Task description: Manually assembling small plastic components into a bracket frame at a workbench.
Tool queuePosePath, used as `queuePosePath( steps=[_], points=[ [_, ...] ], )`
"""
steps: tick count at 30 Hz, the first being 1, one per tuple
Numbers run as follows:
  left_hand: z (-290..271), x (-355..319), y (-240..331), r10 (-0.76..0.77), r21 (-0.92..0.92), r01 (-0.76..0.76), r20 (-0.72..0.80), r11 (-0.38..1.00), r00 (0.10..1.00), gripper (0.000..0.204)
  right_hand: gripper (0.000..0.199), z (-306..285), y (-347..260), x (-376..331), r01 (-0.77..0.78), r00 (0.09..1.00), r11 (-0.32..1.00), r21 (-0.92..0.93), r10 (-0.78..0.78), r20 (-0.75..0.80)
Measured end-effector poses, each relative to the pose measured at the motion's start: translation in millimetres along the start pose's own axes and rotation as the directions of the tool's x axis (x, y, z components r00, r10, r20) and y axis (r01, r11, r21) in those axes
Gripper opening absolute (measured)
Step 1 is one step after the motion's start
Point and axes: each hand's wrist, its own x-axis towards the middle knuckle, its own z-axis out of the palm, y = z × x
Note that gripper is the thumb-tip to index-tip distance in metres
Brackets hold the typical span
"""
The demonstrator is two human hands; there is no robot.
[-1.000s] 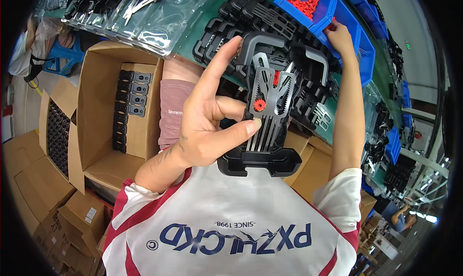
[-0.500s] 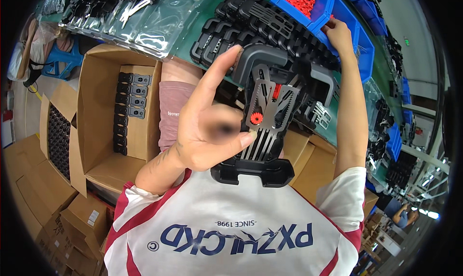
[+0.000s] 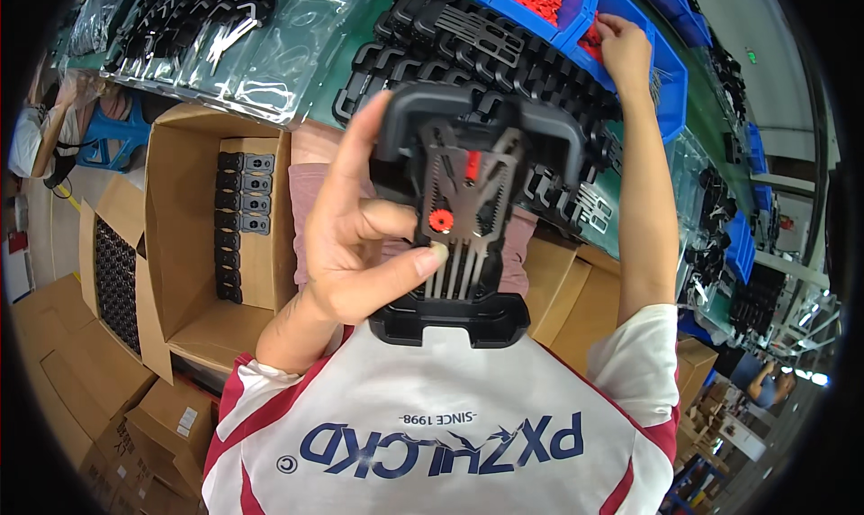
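So the left hand (image 3: pixel 360 245) grips the black plastic holder (image 3: pixel 463 218) mid-frame, thumb by its red knob (image 3: pixel 441 220). Upper right, the right hand (image 3: pixel 623 49) is well apart from it, fingers pinching small red parts in a blue bin (image 3: pixel 670 83).

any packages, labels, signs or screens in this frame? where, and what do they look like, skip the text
Open cardboard box: left of the left hand, brown, flaps up, a column of black parts inside.
Closed cartons: lower left, brown, stacked, one with a small white label.
Clear plastic bags: top left on the green bench, flat, some holding black parts.
Blue bins: top right, rectangular, with red parts; the right hand reaches in.
Screens: none seen.
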Motion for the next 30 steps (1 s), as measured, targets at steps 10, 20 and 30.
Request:
queuePosePath(
  steps=[10,20,30],
  points=[
    [-8,13,-11,0.018,-0.125,-0.034,-0.125,0.992,0.992,0.096,0.025,-65,-47,-101,-0.197,0.933,0.212,0.957,0.339,0.117],
    [-2,17,-17,-0.067,-0.039,0.065,-0.049,0.997,0.997,0.096,0.023,-78,-103,-197,-0.339,0.940,0.049,0.940,0.070,0.335],
    [8,17,-21,-0.064,-0.005,0.064,-0.051,0.998,0.997,0.095,0.024,-65,-120,-194,0.021,0.973,0.329,0.944,-0.226,0.057]
  ],
)
